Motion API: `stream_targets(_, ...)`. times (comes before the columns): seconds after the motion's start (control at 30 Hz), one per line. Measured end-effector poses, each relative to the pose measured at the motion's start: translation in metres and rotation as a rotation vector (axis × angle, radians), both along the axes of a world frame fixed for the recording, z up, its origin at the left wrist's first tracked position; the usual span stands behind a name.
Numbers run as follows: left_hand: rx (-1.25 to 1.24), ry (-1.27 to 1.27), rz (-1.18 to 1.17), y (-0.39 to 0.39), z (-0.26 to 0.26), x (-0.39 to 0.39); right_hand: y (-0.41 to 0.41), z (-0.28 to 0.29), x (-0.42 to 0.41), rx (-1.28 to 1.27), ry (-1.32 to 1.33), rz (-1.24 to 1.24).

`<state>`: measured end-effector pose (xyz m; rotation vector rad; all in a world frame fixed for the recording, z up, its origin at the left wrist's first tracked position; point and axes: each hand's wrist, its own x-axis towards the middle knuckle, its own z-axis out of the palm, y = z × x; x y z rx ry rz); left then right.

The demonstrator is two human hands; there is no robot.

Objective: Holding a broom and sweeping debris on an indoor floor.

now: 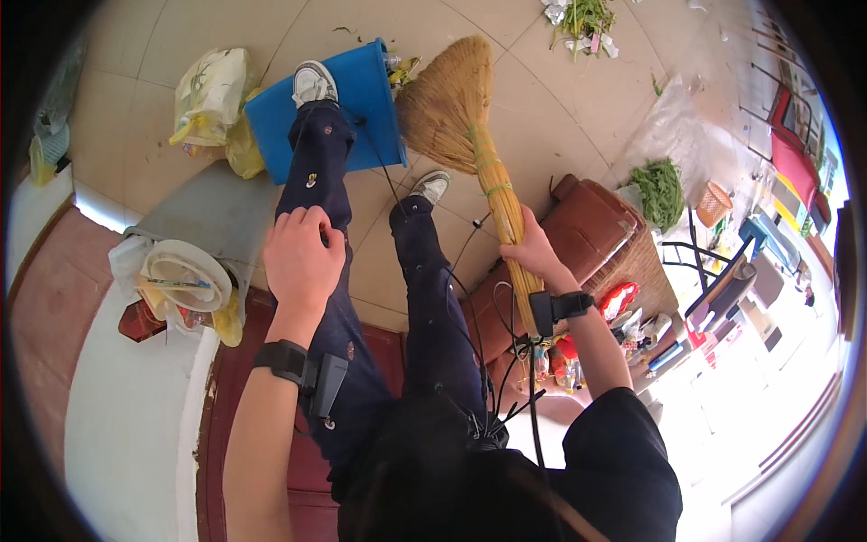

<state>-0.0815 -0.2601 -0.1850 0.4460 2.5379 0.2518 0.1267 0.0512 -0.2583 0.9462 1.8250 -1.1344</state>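
Note:
My right hand [530, 245] grips the bound stalk handle of a straw broom [498, 173]. The broom's fanned head [450, 101] is by the mouth of a blue plastic bin [362, 101], which lies on its side. On the bin's upper side rests my left shoe [315, 82]. Some waste [404, 71], including leafy scraps, shows at the bin's mouth, partly behind the broom. Over my left leg, my left hand [303, 254] is curled with its back towards me; no object shows in it, and its fingertips are hidden. My right shoe [431, 185] stands on the tiled floor.
Filled plastic bags [213, 95] lie left of the bin. A grey chair [203, 196] bears white bowls [186, 274]. At right are a brown leather stool [589, 223], green vegetables [657, 193] and a small basket [714, 203]. Leaf and paper litter [586, 27] lies farther off. Cables hang before me.

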Motion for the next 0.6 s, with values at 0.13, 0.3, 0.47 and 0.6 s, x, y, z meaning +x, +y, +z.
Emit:
stream_targets(0.13, -0.025, 0.015, -0.033, 0.003, 0.001, 0.0, 0.002, 0.015, 0.03, 0.007, 0.015, -0.129)
stream_targets(0.3, -0.052, -0.018, -0.042, 0.006, 0.001, -0.002, 0.037, 0.037, 0.067, 0.13, 0.098, -0.148)
stream_targets(0.47, 0.014, 0.019, -0.042, 0.002, 0.002, 0.0, 0.058, 0.043, 0.079, 0.294, 0.045, -0.159)
stream_targets(0.6, -0.016, 0.002, -0.048, 0.003, 0.002, 0.002, 0.062, 0.038, 0.067, 0.528, -0.049, -0.046)
